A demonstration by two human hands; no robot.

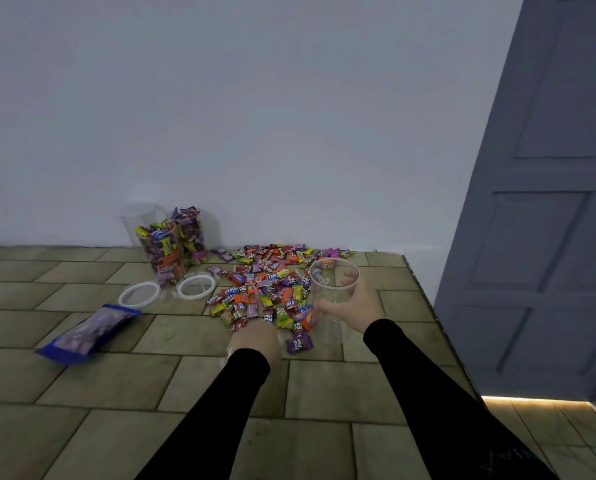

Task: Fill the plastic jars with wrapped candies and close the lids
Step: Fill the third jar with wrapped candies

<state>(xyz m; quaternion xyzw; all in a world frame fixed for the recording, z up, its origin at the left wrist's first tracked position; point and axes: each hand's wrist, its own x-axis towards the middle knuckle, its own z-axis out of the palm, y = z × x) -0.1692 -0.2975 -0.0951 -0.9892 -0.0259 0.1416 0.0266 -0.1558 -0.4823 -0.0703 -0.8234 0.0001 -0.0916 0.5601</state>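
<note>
candy bag (88, 332): blue and purple, lying flat on the tiled surface (82, 393) at far left, well apart from both hands.
lids (139, 294): two white rings lie flat just in front of the filled jars, likely parked there for closing later.
filled jars (163, 252): two stand upright by the wall, stuffed with wrapped candies, lids not yet on; a third clear jar (139, 216) behind them looks empty, though it is faint against the wall.
candy pile (272, 285): loose wrapped sweets spread between the jars and the hands, within easy reach.
left hand (255, 337): lowered onto the near edge of the pile, seemingly to gather sweets; fingers are hidden, so i cannot tell its grip.
right hand (350, 303): fingers and thumb wrapped round an open clear jar (331, 292), steadying it upright beside the pile; it holds only a piece or two.
</note>
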